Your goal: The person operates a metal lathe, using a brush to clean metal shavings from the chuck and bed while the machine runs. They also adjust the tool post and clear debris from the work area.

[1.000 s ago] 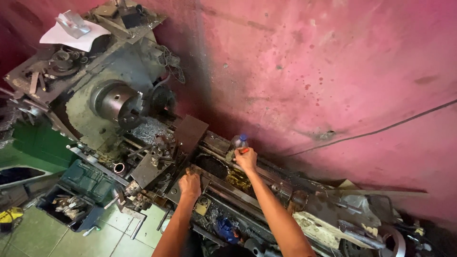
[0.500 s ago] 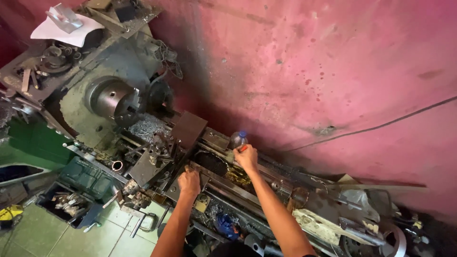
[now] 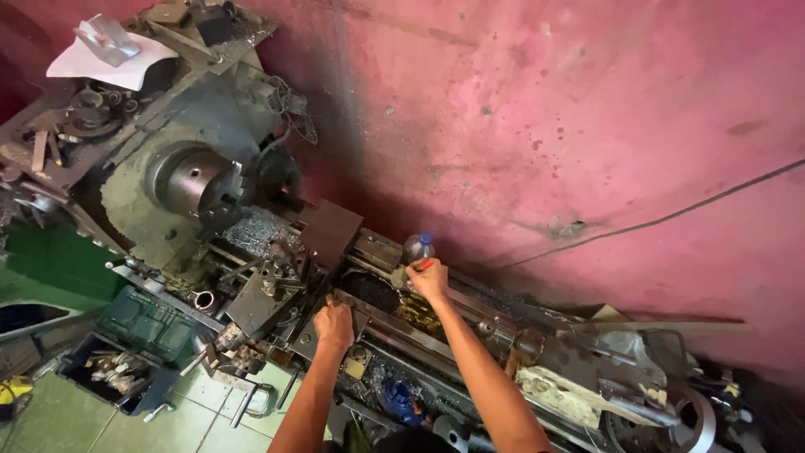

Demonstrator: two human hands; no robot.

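Two hands working at the lathe bed (image 3: 470, 331), one on each side of the carriage (image 3: 285, 285). Right hand (image 3: 429, 278) resting on the bed's far rail, right of the carriage, fingers curled tight around something small with a red tip; cannot tell what exactly, too small to make out. Standing just beyond that hand, touching or nearly touching the knuckles, a bottle (image 3: 417, 247) with a blue cap, upright, long axis rising toward the pink wall (image 3: 570, 126). Lying away from the body, then, on the wall side of the right fingers, and much nearer to the right hand than to the left.

Left hand (image 3: 334, 325) gripping at the near edge of the carriage, fingers closed over a dark part there, likely a handle or lever, mostly hidden under the hand. Well apart from the bottle, with the bed between.

Sitting left of the carriage and beyond it, the chuck (image 3: 194, 180), jaws facing along the bed, with a heap of metal chips (image 3: 256, 231) between chuck and carriage. Lying farther left still, on top of the headstock, a white sheet (image 3: 109, 63) with a pale metal piece on it. Running right of the carriage, the bed toward the tailstock (image 3: 587, 377).
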